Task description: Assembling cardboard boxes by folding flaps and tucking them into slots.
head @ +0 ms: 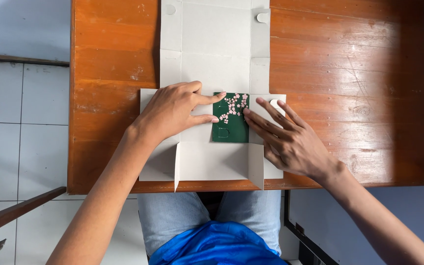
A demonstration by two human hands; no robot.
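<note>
A flat, unfolded grey cardboard box blank (pixel 215 44) lies on the orange wooden table (pixel 339 73), its flaps spread out. One flap (pixel 230 118) is folded over and shows a dark green face with pink blossoms. My left hand (pixel 172 110) presses down on the blank just left of that green flap, two fingertips touching its edge. My right hand (pixel 290 140) lies flat on the right side, fingers spread, fingertips at the green flap's right edge. Neither hand grips anything.
The table's near edge runs just above my lap, where blue jeans and a blue cloth (pixel 217 245) show. White floor tiles (pixel 20 122) lie to the left, with a wooden chair part (pixel 6 216) at the lower left.
</note>
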